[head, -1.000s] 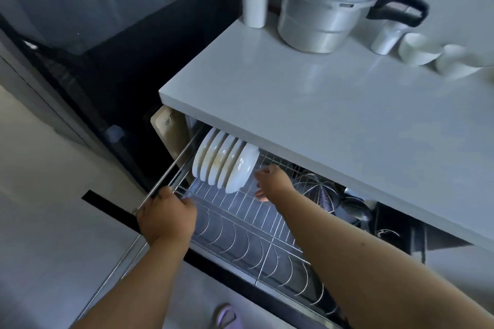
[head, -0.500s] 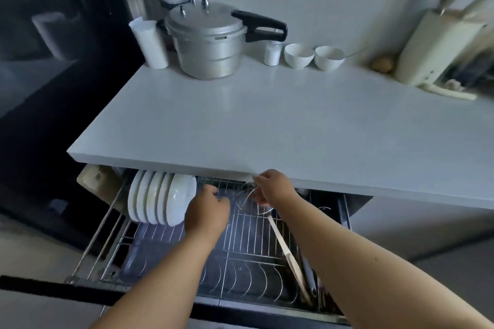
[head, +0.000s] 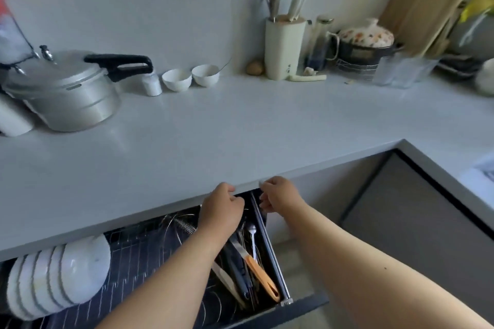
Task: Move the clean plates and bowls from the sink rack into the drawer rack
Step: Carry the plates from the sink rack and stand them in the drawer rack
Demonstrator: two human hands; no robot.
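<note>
The left hand (head: pixel 223 209) hangs with fingers curled loosely under, just below the front edge of the pale grey stone countertop (head: pixel 240 125), and nothing shows in its grip. The right hand (head: pixel 279 195) sits just beside it, nearer the countertop's inner corner, fingers bent, the tips touching or nearly touching the lip; whether it pinches anything I cannot tell. A second ago the left hand gripped the pulled-out drawer's front rail and the right reached in beside the plates; half a second ago both were over the wire grid. Now both have risen to the countertop edge and the view has swung toward the corner.

Under the countertop, the black wire drawer rack (head: pixel 149 254) stands open. The row of white round plates (head: pixel 56 278) stands on edge at its end farthest from the corner. Beneath the left forearm lie mixed utensils with an orange-handled tool (head: pixel 260 275).

I judge one placement finished, with the hands leaving for the sink rack, which is out of view.
</note>
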